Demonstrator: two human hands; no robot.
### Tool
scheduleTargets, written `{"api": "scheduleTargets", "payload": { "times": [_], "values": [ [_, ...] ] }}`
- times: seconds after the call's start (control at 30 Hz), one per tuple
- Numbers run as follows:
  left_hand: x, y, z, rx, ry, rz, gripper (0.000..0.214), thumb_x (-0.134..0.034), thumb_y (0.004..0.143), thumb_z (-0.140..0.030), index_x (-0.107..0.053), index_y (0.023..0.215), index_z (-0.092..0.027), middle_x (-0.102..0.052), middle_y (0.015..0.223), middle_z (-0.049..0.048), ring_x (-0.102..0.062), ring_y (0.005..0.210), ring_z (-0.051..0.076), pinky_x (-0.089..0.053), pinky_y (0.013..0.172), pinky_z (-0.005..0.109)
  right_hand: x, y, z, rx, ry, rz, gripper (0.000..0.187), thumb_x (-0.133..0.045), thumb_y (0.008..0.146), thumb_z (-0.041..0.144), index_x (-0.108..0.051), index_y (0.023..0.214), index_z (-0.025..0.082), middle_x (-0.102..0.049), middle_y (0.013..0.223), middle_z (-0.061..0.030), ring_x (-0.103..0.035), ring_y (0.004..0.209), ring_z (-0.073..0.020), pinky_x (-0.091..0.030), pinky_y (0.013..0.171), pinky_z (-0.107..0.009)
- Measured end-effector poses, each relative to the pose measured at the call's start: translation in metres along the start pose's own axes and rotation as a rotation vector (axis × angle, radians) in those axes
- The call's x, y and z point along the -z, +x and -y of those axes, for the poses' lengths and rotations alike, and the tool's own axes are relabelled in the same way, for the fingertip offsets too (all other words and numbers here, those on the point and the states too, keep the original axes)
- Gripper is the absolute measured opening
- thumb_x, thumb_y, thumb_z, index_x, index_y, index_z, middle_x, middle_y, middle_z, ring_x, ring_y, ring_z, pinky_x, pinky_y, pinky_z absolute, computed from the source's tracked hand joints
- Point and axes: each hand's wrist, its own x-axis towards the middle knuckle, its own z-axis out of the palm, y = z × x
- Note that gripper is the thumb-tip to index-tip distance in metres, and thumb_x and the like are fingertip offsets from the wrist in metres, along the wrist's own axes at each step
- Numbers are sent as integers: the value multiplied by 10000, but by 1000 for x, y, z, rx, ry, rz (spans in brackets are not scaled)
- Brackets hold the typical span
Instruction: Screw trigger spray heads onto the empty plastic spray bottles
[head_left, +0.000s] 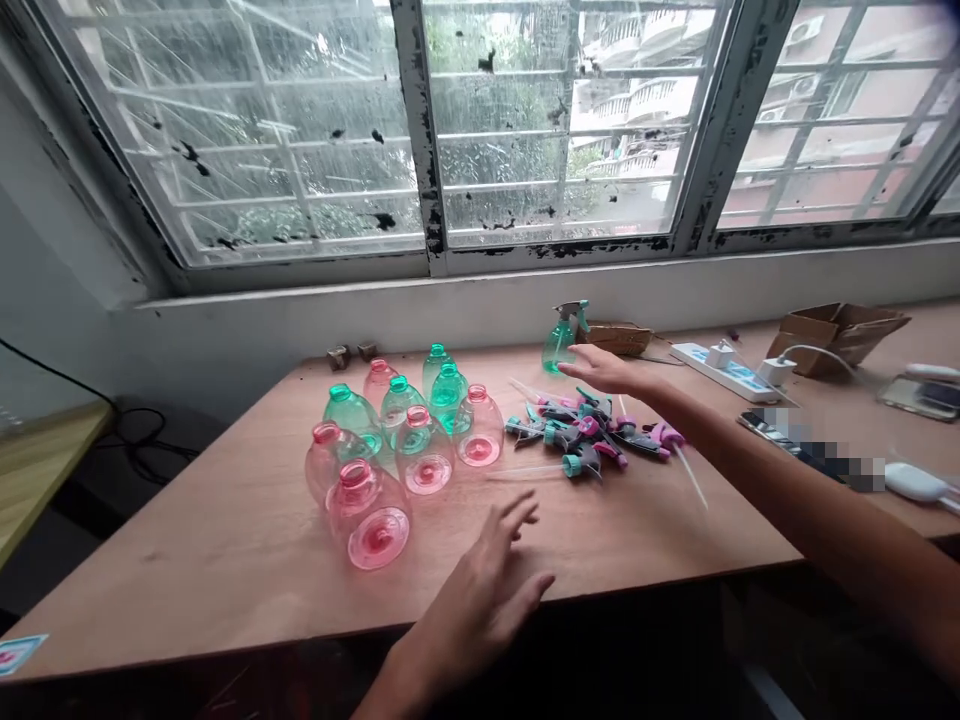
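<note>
My left hand (487,580) hovers over the front edge of the table, fingers apart and holding nothing. Farther back, my right hand (604,370) reaches out flat beside a green spray bottle (558,346) with a grey and green trigger head; whether they touch I cannot tell. Below that hand lies a heap of loose spray heads (589,428), grey with pink or green parts and clear dip tubes. To the left stand several open bottles without heads, among them a pink bottle (371,515) at the front and a green bottle (351,415) behind it.
A white power strip (724,372) with plugs and cables lies at the right, near an open cardboard box (836,338). A phone (780,435) and a white device (915,482) are under my right forearm's far side. A brown tray (619,338) sits by the wall below the windows.
</note>
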Motion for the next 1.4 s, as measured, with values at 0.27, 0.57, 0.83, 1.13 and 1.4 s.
{"api": "scheduleTargets", "payload": {
  "times": [0.27, 0.57, 0.83, 1.13, 1.4],
  "values": [
    [10, -15, -16, -190, 63, -393, 498, -571, 973, -136, -457, 1418, -329, -479, 1503, 108, -396, 1459, 338, -346, 1185, 584, -3, -170, -13, 162, -263, 274, 500, -590, 960, 330, -589, 1396, 85, -521, 1517, -262, -464, 1402, -450, -379, 1130, -620],
    [50, -13, -19, -2, 284, -1127, 576, -746, 883, -216, -469, 1384, -279, -501, 1486, 89, -453, 1414, 309, -365, 1172, 522, -32, -192, -22, 164, -491, -81, 604, -571, 966, 513, -468, 1451, 169, -511, 1502, -223, -503, 1336, -452, -398, 1071, -661],
    [26, -10, -6, 12, 485, -675, 593, -686, 925, -269, -422, 1456, -276, -572, 1387, 110, -560, 1294, 318, -458, 1116, 511, -42, -196, -40, 82, -394, -64, 524, -519, 983, 469, -506, 1410, 165, -530, 1467, -216, -506, 1323, -446, -441, 1039, -652],
    [-7, -1, 19, 140, 358, -375, 887, -659, 948, -299, -64, 1605, -259, -332, 1622, 196, -347, 1496, 370, -367, 1184, 584, -33, -202, -39, 369, -77, -287, 616, -533, 913, 137, -400, 1514, 171, -572, 1421, -188, -553, 1287, -378, -416, 1101, -583],
    [-2, -4, 7, 62, 432, -459, 753, -623, 883, -90, -317, 1525, -338, -336, 1511, 113, -329, 1470, 325, -344, 1199, 557, -29, -204, -33, 589, 68, -367, 674, -514, 900, -39, -481, 1497, 271, -661, 1282, -115, -652, 1140, -303, -469, 1056, -488]
  ]
}}
